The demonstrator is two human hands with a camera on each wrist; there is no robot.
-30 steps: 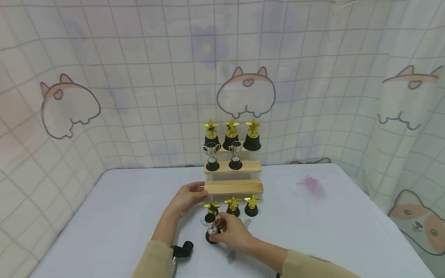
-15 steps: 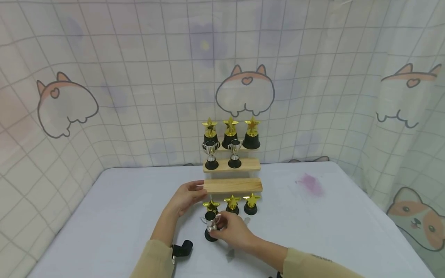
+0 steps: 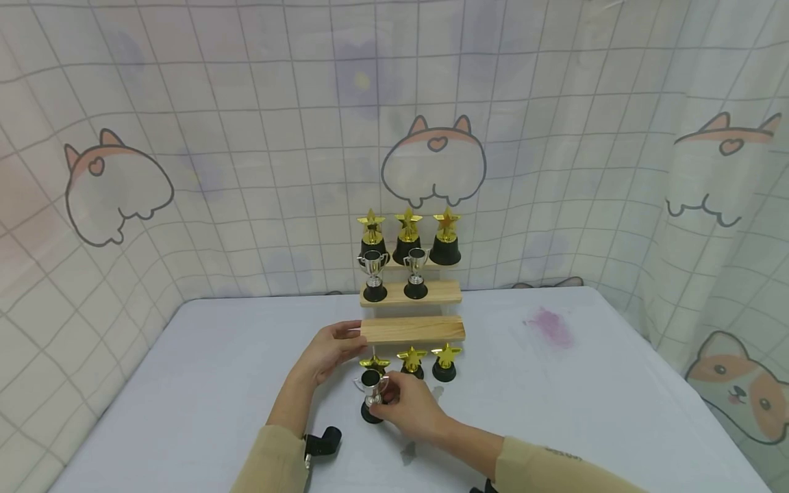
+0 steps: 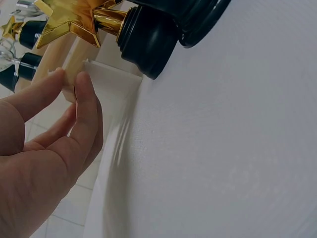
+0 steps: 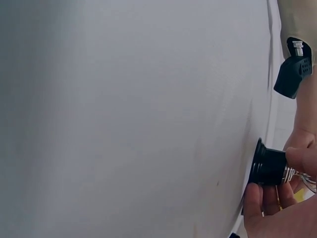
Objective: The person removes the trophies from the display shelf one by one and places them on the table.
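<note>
My left hand [image 3: 331,350] pinches the left end of the lowest wooden shelf board [image 3: 413,330] of a tiered stand. In the left wrist view, its thumb and fingers meet around the board's end. My right hand [image 3: 416,409] holds a small silver trophy cup [image 3: 372,390] upright by its lower part, thumb in front. The cup's black base [image 5: 270,166] shows in the right wrist view, right at the tabletop. Just behind the cup stands a row of gold star trophies [image 3: 444,363] in front of the stand; the cup and right hand partly cover the left and middle ones.
Two silver cups [image 3: 416,274] stand on the middle board [image 3: 442,293], and several gold star trophies [image 3: 446,236] on the top tier. A white cloth covers the table [image 3: 216,383]. A patterned curtain [image 3: 277,171] hangs behind. The left wrist bears a black camera [image 3: 324,441].
The silver cup in my right hand has shifted slightly away from me, closer to the left star trophy. My left hand keeps its grip on the board.
</note>
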